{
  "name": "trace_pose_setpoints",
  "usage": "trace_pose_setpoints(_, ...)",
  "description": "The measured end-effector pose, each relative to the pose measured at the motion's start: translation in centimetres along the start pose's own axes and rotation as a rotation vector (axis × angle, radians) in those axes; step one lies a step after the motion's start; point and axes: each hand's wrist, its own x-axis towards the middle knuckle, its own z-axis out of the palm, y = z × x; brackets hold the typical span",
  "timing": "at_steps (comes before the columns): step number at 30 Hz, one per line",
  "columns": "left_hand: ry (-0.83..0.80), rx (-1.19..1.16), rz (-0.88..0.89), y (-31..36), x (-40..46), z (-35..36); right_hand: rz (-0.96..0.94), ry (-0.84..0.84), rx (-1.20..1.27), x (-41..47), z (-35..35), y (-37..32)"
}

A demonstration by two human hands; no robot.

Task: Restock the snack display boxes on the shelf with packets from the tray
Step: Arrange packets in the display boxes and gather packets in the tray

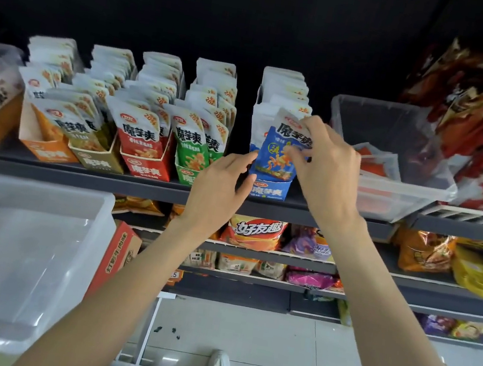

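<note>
Here the step in hand looks like seating a packet into the blue cardboard display box (270, 188), which stands on the dark metal shelf (147, 183) and serves as the landmark. Far to the left of that box and lower down, a large clear plastic tray (23, 245) sits in front of the shelf, looking almost emptied. Still left of the blue box, on the same shelf, stand four more open-fronted boxes in a row: an orange cardboard box (49, 152), an olive cardboard box (97, 161), a red cardboard box (146, 168) and a green cardboard box (185, 175), each holding upright white-topped packets. Just left of the blue box, the left hand (222, 180) reaches up with fingers loosely extended, its fingertips touching the box's left front corner, apparently steadying it; it grips nothing. In the front of the box stands the blue-and-white foil snack packet (278, 154), tilted slightly, with white packets ranked behind it. The right hand (326, 163) pinches this packet by its upper right edge, thumb across the printed face. Right of the blue box sits a clear plastic bin (389, 185) with a few orange packets inside. The next move probably calls for pressing the packet down and square, letting go, then returning to the tray for another.
</note>
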Motion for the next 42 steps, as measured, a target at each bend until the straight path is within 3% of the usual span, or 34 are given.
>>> trace_pose_setpoints(6, -0.022, 0.072, 0.028, 0.0, -0.2, 0.4, -0.018, 0.023, -0.165, -1.1, 1.6, -1.0)
trace_pose_setpoints(13, -0.068, -0.127, -0.023, 0.1, -0.9, 0.2, 0.19, -0.09, 0.015, -2.5, 2.6, -0.4)
trace_pose_setpoints(17, -0.106, -0.302, -0.097, 0.1, -1.8, -0.9, 0.253, 0.107, 0.208, -3.8, 1.0, -1.6)
trace_pose_setpoints(19, -0.063, -0.351, -0.102, 0.0, -2.8, -2.2, 0.205, 0.268, 0.16, -5.1, 0.2, -2.9)
trace_pose_setpoints(21, 0.026, -0.383, -0.068, -0.4, -4.1, -3.8, 0.174, 0.316, 0.156, -6.6, 0.3, -4.7)
trace_pose_setpoints(23, 0.159, -0.373, -0.001, -1.6, -6.0, -5.6, 0.162, 0.21, 0.267, -8.0, 1.5, -7.1)
trace_pose_setpoints(25, 0.301, -0.3, 0.042, -3.7, -8.7, -7.4, 0.139, -0.01, 0.392, -9.0, 3.4, -9.7)
trace_pose_setpoints(30, 0.439, -0.052, -0.123, -11.3, -16.3, -13.7, -0.056, -0.532, 0.458, -9.9, 10.6, -17.2)
trace_pose_setpoints(32, 0.373, 0.053, -0.282, -15.2, -19.6, -16.0, -0.09, -0.682, 0.492, -10.0, 13.7, -20.6)
trace_pose_setpoints(37, 0.031, 0.227, -0.728, -25.1, -28.1, -21.3, -0.255, -0.957, 0.486, -10.8, 23.1, -29.2)
trace_pose_setpoints(42, -0.021, 0.201, -0.841, -30.8, -31.1, -25.7, -0.326, -1.139, 0.395, -11.9, 32.6, -36.1)
